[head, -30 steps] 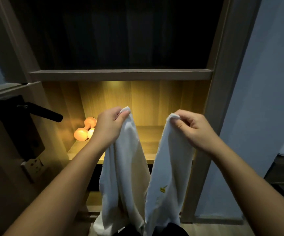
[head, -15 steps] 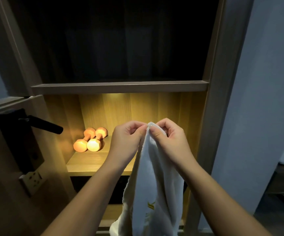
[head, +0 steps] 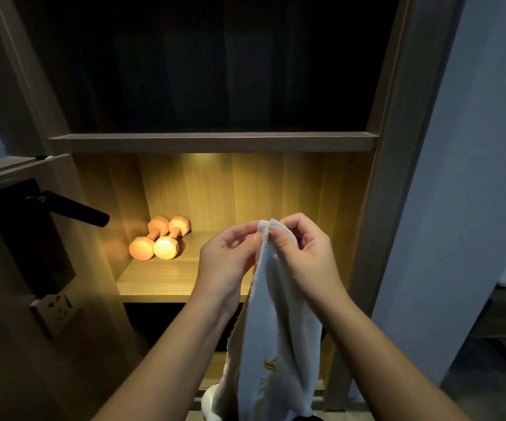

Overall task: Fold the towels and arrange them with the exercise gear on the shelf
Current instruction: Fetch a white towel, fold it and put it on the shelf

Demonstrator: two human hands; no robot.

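One white towel (head: 273, 329) hung at lower centre of the frame, its two top corners pinched together by the left hand (head: 227, 262) and the right hand (head: 303, 259). Beyond, two dumbbells (head: 160, 241) lay side by side at the left of the lit shelf (head: 166, 281).

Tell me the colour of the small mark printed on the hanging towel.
Yellow, on a white towel; the head view shows the mark low down.
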